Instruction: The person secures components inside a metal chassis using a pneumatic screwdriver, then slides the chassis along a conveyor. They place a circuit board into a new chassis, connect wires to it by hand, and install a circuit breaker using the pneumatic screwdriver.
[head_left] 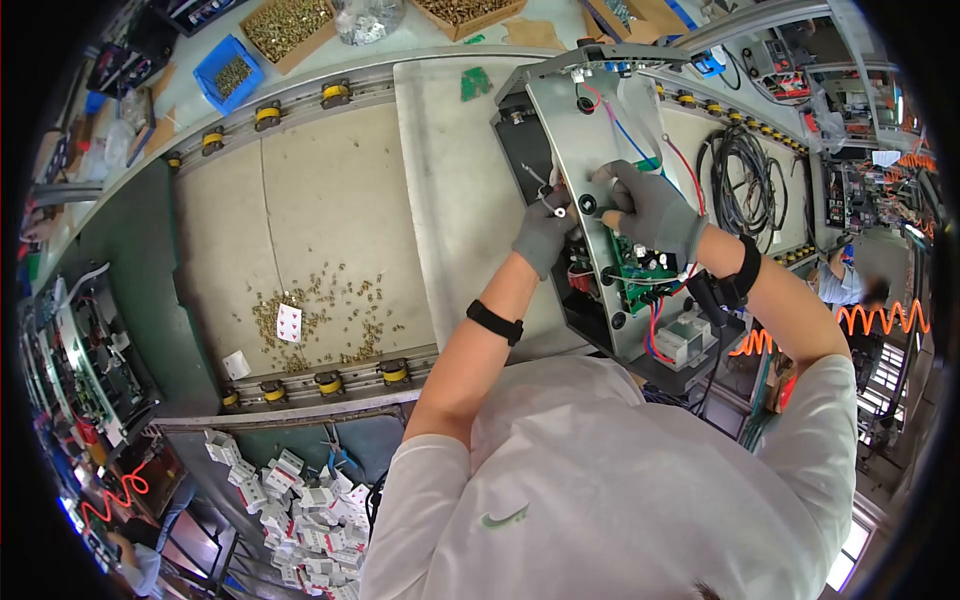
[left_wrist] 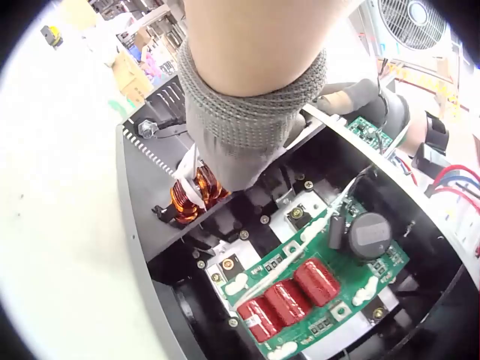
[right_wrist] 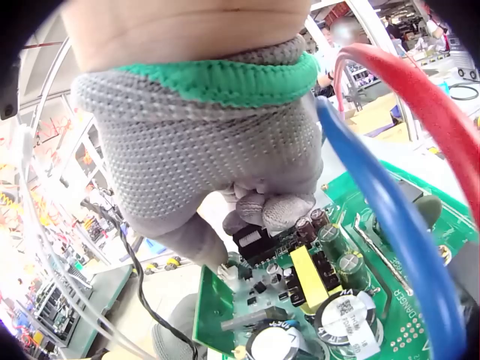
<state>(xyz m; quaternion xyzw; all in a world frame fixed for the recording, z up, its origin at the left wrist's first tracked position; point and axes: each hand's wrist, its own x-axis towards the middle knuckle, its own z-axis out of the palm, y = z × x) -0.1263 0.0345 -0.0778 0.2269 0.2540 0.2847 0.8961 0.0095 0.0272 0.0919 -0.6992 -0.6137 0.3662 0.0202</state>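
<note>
In the head view, my gloved left hand (head_left: 543, 238) reaches into the side of an open metal case (head_left: 512, 140). Its fingers hold a white wire with a ring terminal (head_left: 560, 212). The left wrist view shows that hand (left_wrist: 244, 146) beside a copper-wound coil (left_wrist: 187, 201), its fingertips hidden. Below lies a green board with red capacitors (left_wrist: 289, 302). My gloved right hand (head_left: 658, 212) is over the case's upright panel (head_left: 560, 110), fingers bent, thumb toward a hole. In the right wrist view, those fingers (right_wrist: 281, 212) are close over a green circuit board (right_wrist: 401, 315); I cannot tell what they grip.
Red and blue cables (right_wrist: 390, 217) arch beside the right hand. Black cable coils (head_left: 745, 180) lie right of the case. Small brass parts (head_left: 340, 315) are scattered on the left worktop, with a playing card (head_left: 289, 323). White boxy parts (head_left: 310, 510) are heaped below.
</note>
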